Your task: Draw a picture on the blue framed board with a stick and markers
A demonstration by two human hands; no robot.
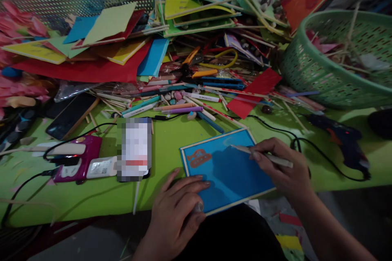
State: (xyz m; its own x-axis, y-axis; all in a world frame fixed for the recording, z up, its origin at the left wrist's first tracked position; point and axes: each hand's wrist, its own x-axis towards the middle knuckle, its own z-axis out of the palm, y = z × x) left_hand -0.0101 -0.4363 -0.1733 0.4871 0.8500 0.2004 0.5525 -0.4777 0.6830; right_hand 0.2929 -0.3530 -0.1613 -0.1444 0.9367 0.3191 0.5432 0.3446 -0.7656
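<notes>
A blue card with a pale wooden border [228, 171] lies on the green table near its front edge. An orange drawing [199, 157] sits in the card's upper left corner. My left hand [177, 208] rests flat on the card's lower left corner, fingers spread on it. My right hand [283, 167] grips a pale pen or marker [263, 155], its tip touching the card near the top right edge.
Markers [180, 108], sticks and pebbles lie behind the card. Coloured paper sheets [92, 49] are piled at the back. A green basket [337, 61] stands at the right, a black glue gun [343, 138] with cable beside it. A phone [134, 149] and purple device [79, 159] lie at the left.
</notes>
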